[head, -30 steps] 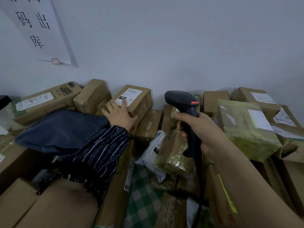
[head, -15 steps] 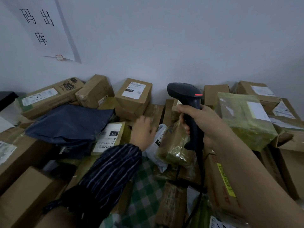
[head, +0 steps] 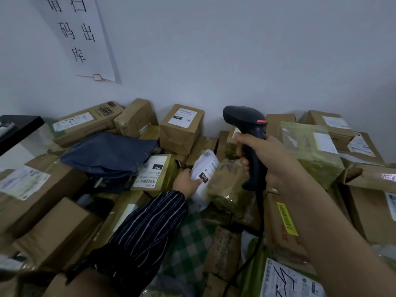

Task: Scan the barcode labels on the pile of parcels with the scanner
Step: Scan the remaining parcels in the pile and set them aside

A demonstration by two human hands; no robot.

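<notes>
While right hand point(head: 270, 160) grips scanner point(head: 246, 118), left hand point(head: 185, 182) pinching white parcel point(head: 207, 165), cardboard boxes point(head: 182, 130) packed around, navy bag point(head: 107, 153) nearby

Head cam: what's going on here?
A person is working through parcels piled against a wall. The right hand grips the black scanner, raised above the pile. The left hand holds a white bag mid-pile, with its 010 label facing up.

White paper sign point(head: 85, 37), black handwritten characters, on grey wall point(head: 235, 50). Small red-edged tag point(head: 96, 77) at the sign's lower edge. Black ledge point(head: 19, 129) below-left of the sign. Green-white checked cloth point(head: 190, 245) well below the sign.
</notes>
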